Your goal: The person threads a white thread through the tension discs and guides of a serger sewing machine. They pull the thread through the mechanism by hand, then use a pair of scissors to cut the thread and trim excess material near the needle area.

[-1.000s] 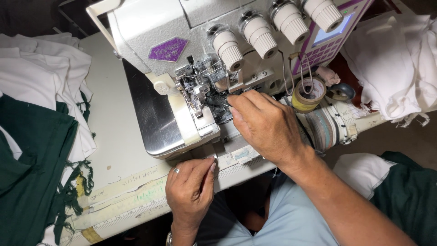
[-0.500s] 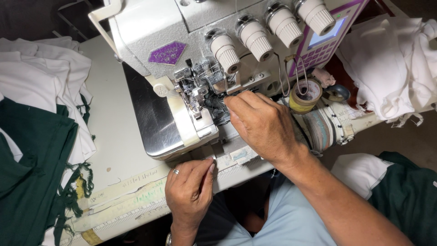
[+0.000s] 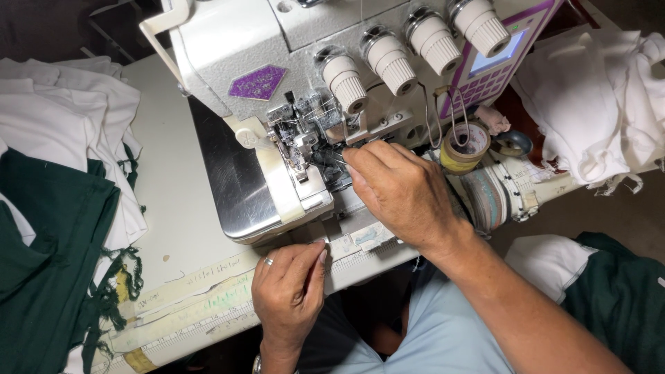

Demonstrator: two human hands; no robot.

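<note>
Right hand (image 3: 405,197): frame centre, fingers pinched at the needle area of the white overlock sewing machine (image 3: 277,104); whether the grip holds thread, cannot tell.
Left hand (image 3: 287,291): lower centre, curled, empty, knuckles resting on the pale desk (image 3: 173,208) edge.

Bright, even overhead light — sharp focus

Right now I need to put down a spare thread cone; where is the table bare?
Bare tabletop lies between the white and green fabric pile and the sewing machine. Crowded: the needle area under the right hand, and the front edge by the left hand.

Sewing machine (image 3: 277,90) on table (image 3: 166,208), between two cloth piles (image 3: 62,173) (image 3: 596,104).
</note>
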